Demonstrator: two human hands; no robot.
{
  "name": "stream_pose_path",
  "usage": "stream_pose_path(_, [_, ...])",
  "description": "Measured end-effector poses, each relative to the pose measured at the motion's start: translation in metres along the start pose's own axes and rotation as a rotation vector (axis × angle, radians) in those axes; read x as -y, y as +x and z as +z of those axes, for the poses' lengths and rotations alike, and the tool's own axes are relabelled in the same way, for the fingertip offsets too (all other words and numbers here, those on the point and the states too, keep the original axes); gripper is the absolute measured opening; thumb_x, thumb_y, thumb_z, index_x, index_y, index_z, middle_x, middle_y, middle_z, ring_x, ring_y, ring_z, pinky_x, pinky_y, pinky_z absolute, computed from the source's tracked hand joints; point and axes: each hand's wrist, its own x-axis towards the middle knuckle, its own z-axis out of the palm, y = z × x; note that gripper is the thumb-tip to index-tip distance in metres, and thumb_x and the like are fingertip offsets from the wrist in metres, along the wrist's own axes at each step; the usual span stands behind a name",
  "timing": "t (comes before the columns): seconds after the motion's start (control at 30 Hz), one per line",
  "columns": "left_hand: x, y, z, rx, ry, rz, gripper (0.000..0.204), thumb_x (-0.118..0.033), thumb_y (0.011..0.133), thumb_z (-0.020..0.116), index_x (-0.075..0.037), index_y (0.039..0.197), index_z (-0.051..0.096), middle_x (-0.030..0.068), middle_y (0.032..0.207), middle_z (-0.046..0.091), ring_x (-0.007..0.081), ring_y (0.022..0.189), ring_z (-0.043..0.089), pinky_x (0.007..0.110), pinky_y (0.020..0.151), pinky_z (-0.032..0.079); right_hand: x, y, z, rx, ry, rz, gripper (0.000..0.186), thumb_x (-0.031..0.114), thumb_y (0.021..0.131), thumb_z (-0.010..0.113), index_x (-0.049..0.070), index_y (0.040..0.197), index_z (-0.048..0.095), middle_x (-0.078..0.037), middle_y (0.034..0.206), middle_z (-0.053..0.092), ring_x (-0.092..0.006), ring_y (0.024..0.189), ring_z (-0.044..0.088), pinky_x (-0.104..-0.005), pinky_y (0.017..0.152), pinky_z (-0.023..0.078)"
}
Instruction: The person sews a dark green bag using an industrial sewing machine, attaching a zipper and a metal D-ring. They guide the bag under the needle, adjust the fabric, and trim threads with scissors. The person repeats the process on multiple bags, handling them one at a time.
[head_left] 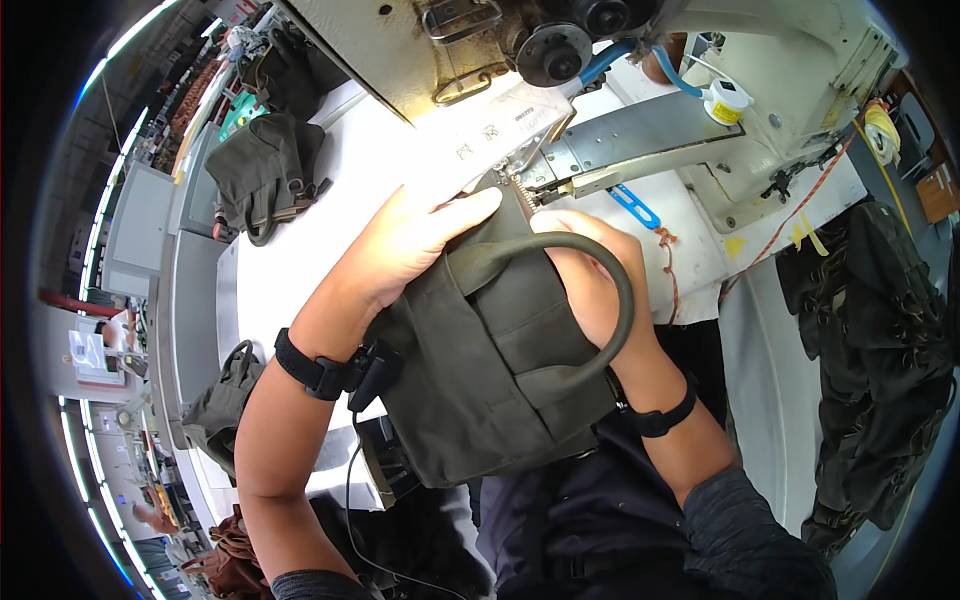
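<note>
A dark olive canvas bag [470, 390] with a looped handle [615, 330] lies beneath both hands, its upper edge at the sewing machine's stitching area [515, 175]. My left hand [420, 230] grips the bag's upper left side, thumb on top and the other fingers mostly hidden. My right hand [585, 275] holds the upper right side, fingers curled in behind the handle loop. A zipper strip [526, 203] shows at the top edge between the hands, just below the machine's narrow arm [640, 150].
A white worktable [300, 280] holds more olive bags [260, 175], [215, 410] at left. A blue slotted piece [632, 205] and orange cord lie beside the machine [800, 80]. Dark olive bags [860, 370] are piled at right. Brown material [220, 560] is at lower left.
</note>
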Motion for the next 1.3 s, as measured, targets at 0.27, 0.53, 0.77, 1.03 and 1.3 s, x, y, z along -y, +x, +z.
stream_pose_path(0.27, [-0.005,0.003,-0.003,0.003,0.045,0.023,0.016,-0.026,0.099,0.073,-0.010,0.098,0.068,-0.0078,0.094,0.060,0.0036,0.088,0.052,0.023,0.082,0.043,0.006,-0.021,0.001,-0.013,0.077,0.095,0.024,0.020,0.102,0.069,-0.003,0.099,0.073,0.001,0.071,0.061,-0.0046,0.065,0.049,-0.0246,0.058,0.040])
stream_pose_path(0.53, [-0.006,0.005,-0.003,-0.030,-0.027,0.025,0.012,-0.019,0.098,0.074,-0.009,0.101,0.070,-0.0060,0.096,0.064,0.0038,0.089,0.056,0.021,0.082,0.045,0.001,-0.016,0.006,-0.066,0.166,0.145,0.024,0.020,0.100,0.072,-0.004,0.099,0.074,0.004,0.067,0.058,-0.0016,0.062,0.046,-0.0232,0.055,0.036])
stream_pose_path(0.77, [-0.011,0.004,-0.006,0.045,0.029,-0.022,0.060,-0.020,0.096,0.076,0.001,0.148,0.057,0.0096,0.143,0.063,0.0170,0.126,0.059,0.031,0.108,0.046,0.007,-0.032,-0.003,0.030,0.043,0.244,0.022,0.016,0.098,0.076,-0.002,0.089,0.067,0.006,0.065,0.054,-0.0010,0.060,0.041,-0.0245,0.052,0.031])
stream_pose_path(1.03, [-0.014,0.006,-0.012,0.076,0.038,-0.008,0.055,-0.021,0.098,0.075,0.002,0.146,0.059,0.0083,0.140,0.065,0.0162,0.123,0.060,0.031,0.108,0.046,0.019,-0.029,0.001,0.015,0.025,0.246,0.035,0.019,0.100,0.075,0.001,0.075,0.057,0.007,0.057,0.040,-0.0031,0.056,0.031,-0.0283,0.050,0.025])
stream_pose_path(1.3, [-0.014,0.014,-0.016,0.021,-0.109,0.054,0.016,-0.008,0.094,0.077,-0.007,0.107,0.067,-0.0049,0.097,0.059,0.0064,0.091,0.054,0.024,0.082,0.045,0.019,-0.019,0.000,0.027,0.025,0.215,0.042,0.017,0.101,0.072,0.003,0.069,0.048,0.007,0.057,0.035,-0.0031,0.057,0.028,-0.0300,0.050,0.021])
